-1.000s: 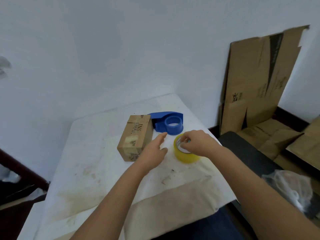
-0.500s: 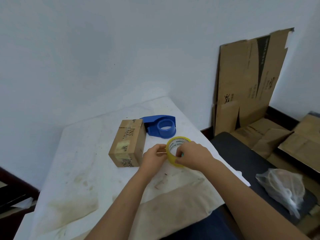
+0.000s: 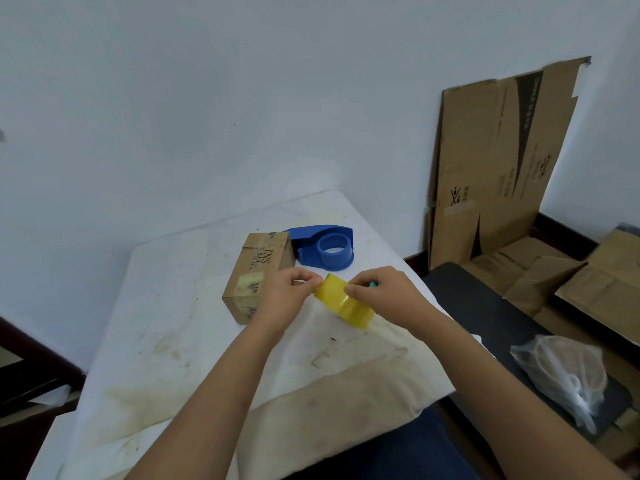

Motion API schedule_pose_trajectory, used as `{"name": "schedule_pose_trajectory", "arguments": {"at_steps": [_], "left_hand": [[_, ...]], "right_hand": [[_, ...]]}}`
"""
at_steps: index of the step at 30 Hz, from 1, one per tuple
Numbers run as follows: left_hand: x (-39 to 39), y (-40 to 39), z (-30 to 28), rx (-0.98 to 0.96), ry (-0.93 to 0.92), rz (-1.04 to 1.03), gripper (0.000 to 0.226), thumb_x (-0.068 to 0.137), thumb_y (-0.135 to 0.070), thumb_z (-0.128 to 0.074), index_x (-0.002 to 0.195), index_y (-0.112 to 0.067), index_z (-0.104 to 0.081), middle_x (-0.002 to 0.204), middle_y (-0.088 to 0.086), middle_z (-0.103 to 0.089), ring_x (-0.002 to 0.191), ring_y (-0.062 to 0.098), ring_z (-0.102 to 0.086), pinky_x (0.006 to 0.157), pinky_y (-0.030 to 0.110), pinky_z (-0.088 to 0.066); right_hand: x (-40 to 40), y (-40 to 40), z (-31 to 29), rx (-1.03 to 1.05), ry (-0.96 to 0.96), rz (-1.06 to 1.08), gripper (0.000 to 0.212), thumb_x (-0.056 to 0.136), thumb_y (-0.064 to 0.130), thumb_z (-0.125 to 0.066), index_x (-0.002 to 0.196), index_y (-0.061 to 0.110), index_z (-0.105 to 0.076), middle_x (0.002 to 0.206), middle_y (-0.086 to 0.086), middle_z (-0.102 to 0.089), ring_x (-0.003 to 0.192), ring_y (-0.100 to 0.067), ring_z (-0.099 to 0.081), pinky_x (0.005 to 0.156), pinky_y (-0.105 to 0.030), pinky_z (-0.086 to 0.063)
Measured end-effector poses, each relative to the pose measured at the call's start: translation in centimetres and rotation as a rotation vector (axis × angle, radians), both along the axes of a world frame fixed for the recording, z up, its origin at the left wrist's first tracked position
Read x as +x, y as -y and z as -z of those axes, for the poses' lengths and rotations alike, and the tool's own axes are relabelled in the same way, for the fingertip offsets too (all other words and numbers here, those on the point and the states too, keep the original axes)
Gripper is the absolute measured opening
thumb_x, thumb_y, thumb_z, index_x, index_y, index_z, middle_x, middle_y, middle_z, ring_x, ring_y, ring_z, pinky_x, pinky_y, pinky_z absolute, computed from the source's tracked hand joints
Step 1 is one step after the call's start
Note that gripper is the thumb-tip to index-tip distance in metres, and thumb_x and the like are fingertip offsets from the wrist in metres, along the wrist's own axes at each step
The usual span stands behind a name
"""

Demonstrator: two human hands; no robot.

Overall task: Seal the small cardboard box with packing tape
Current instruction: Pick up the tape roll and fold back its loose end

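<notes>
Head view. A small cardboard box (image 3: 258,273) lies on the stained white cloth of the table (image 3: 166,306), toward the far right corner, its flaps closed; black print on its top reads "INS", with smaller lines beside it too fine to read, and a yellowed label sits on its near part. Just behind the box, touching or nearly so, a blue tape dispenser (image 3: 325,247) rests near the far edge; its hub is empty of tape. Both hands hold a yellow roll of packing tape (image 3: 343,301) above the cloth, just right of the box. The left hand (image 3: 289,294) pinches the roll's left rim with thumb and fingers together; the right hand (image 3: 388,292) is closed over its top and right side. Against the wall right of the table leans a flattened carton (image 3: 495,161) bearing handling symbols and vertical print that cannot be read. A clear plastic bag (image 3: 564,372) lies on a dark surface at right, its contents indistinct.
</notes>
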State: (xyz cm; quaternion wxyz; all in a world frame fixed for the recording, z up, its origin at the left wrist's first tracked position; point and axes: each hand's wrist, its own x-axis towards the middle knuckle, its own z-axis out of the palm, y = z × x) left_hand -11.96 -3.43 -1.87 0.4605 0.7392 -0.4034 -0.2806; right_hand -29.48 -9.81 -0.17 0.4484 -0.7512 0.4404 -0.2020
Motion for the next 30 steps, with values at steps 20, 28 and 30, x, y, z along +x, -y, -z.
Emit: {"name": "schedule_pose_trajectory", "arguments": {"at_steps": [20,28,30], "left_hand": [[-1.5,-3.1,-1.8,-0.163,0.575,0.223,0.008,0.09,-0.027,-0.067,0.089,-0.023,-0.074,0.083,-0.014,-0.063,0.08,-0.001,-0.058,0.063,0.009,-0.04],[-2.5,-3.4,-1.8,-0.227,0.686,0.283,0.013,0.092,-0.028,-0.064,0.093,-0.019,-0.074,0.087,-0.005,-0.066,0.082,0.008,-0.058,0.07,0.022,-0.049],[-2.3,-3.2,-1.9,-0.21,0.641,0.284,0.012,0.093,-0.028,-0.062,0.093,-0.021,-0.071,0.089,-0.007,-0.065,0.086,0.008,-0.058,0.075,0.025,-0.05]], "right_hand": [[1.1,-3.4,1.6,0.09,0.246,0.05,0.021,0.085,0.027,-0.069,0.105,0.028,-0.067,0.095,-0.009,-0.069,0.085,-0.023,-0.066,0.07,-0.029,-0.056],[1.1,-3.4,2.1,0.047,0.184,0.132,0.031,0.088,0.039,-0.064,0.116,0.025,-0.067,0.098,-0.002,-0.066,0.088,-0.018,-0.062,0.075,-0.028,-0.053],[1.3,-3.4,2.1,0.033,0.168,0.134,0.03,0.089,0.041,-0.063,0.115,0.026,-0.067,0.096,-0.001,-0.065,0.086,-0.016,-0.061,0.073,-0.025,-0.051]]}}
